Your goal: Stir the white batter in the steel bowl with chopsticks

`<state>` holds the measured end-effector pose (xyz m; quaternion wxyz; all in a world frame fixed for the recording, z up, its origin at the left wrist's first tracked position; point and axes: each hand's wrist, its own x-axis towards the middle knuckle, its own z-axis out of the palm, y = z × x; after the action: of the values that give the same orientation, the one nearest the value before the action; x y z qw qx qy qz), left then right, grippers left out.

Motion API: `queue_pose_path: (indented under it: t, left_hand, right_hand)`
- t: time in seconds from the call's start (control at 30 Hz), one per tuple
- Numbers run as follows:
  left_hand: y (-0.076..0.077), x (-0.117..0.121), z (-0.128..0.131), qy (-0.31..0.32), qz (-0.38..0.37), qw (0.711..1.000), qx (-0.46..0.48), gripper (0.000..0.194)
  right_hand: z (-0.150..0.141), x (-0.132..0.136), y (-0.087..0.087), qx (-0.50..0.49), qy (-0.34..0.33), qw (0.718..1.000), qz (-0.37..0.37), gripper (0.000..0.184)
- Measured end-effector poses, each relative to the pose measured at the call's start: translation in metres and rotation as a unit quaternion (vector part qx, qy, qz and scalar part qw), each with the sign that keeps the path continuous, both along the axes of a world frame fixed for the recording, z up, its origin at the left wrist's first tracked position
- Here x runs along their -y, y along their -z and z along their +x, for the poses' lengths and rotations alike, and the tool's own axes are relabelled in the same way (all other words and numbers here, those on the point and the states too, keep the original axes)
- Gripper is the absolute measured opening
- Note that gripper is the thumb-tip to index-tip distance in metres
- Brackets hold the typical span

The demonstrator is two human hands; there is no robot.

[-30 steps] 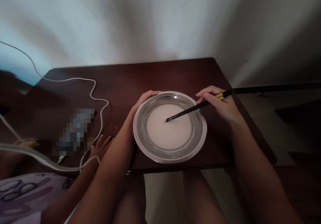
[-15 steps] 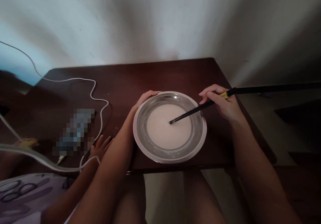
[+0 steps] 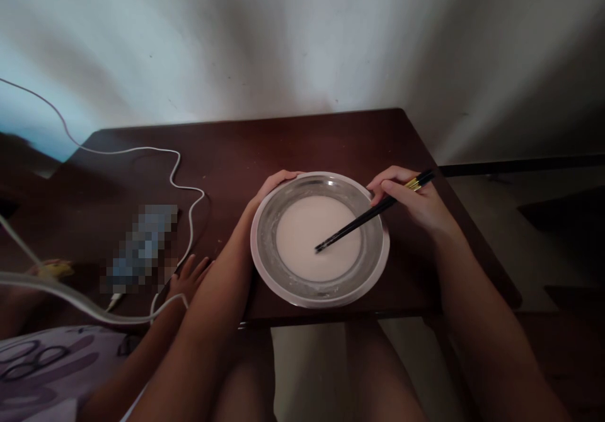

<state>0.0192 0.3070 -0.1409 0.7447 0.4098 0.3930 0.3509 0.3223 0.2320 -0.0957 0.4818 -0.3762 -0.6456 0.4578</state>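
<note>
A round metal bowl [image 3: 293, 283] holding a pale, milky liquid [image 3: 302, 245] sits near the front edge of a dark wooden table [image 3: 265, 145]. My left hand [image 3: 271, 186] curls over the bowl's far left rim and grips it. My right hand [image 3: 416, 205] is closed on a pair of black chopsticks [image 3: 359, 220] with gold bands near the top. Their tips dip into the liquid near the bowl's middle.
Another person's small hand [image 3: 189, 277] rests on the table to the left, beside their patterned sleeve [image 3: 47, 365]. A white cable [image 3: 182, 182] loops across the table's left side near a blurred object [image 3: 142, 249]. A pale wall stands behind the table.
My right hand has swung the chopsticks; their tips moved from the upper middle of the liquid down toward me. My left hand and the bowl have stayed put.
</note>
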Motion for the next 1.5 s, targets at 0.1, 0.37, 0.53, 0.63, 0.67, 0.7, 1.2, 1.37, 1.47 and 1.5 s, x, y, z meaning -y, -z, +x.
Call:
queue_pose_path:
  t: [0.1, 0.37, 0.53, 0.63, 0.67, 0.7, 1.2, 1.37, 1.47, 1.5]
  left_hand:
    - [0.0003, -0.0004, -0.0001, -0.002, -0.002, 1.000, -0.002, 0.021]
    - [0.0028, -0.0014, -0.0008, -0.011, -0.005, 1.000, -0.015, 0.025]
    - [0.0008, -0.0015, 0.0010, -0.008, 0.000, 1.000, -0.016, 0.021]
    - [0.0004, -0.0016, 0.0013, -0.015, 0.000, 1.000, -0.020, 0.020]
    - [0.0005, -0.0017, 0.0012, -0.017, -0.002, 1.000, -0.020, 0.020]
    - [0.0005, -0.0017, 0.0011, -0.017, -0.004, 1.000, -0.018, 0.019]
    - [-0.0014, -0.0010, 0.0024, -0.026, -0.025, 0.999, -0.010, 0.023]
    - [0.0003, -0.0019, 0.0008, -0.011, -0.007, 1.000, -0.010, 0.019]
    - [0.0022, -0.0018, 0.0007, -0.008, 0.000, 1.000, 0.001, 0.019]
    - [0.0026, -0.0018, 0.0008, -0.009, -0.001, 1.000, 0.003, 0.020]
  right_hand:
    - [-0.0012, -0.0003, -0.0007, 0.011, 0.000, 1.000, 0.004, 0.013]
    - [0.0000, -0.0013, 0.0005, -0.010, 0.021, 1.000, 0.008, 0.015]
    - [-0.0013, -0.0017, 0.0002, 0.000, 0.014, 1.000, 0.012, 0.012]
    - [-0.0001, -0.0030, 0.0004, -0.013, 0.037, 0.999, 0.021, 0.011]
    - [0.0001, -0.0029, 0.0004, -0.014, 0.034, 0.999, 0.019, 0.011]
    - [0.0001, -0.0024, 0.0002, -0.012, 0.027, 0.999, 0.015, 0.012]
    - [-0.0035, 0.0005, -0.0021, 0.014, -0.012, 1.000, 0.008, 0.013]
    - [-0.0019, -0.0023, -0.0013, 0.010, 0.034, 0.999, 0.030, 0.011]
    - [-0.0005, -0.0023, -0.0018, 0.005, 0.046, 0.998, 0.031, 0.012]
    - [-0.0010, -0.0015, -0.0021, 0.009, 0.035, 0.999, 0.026, 0.012]
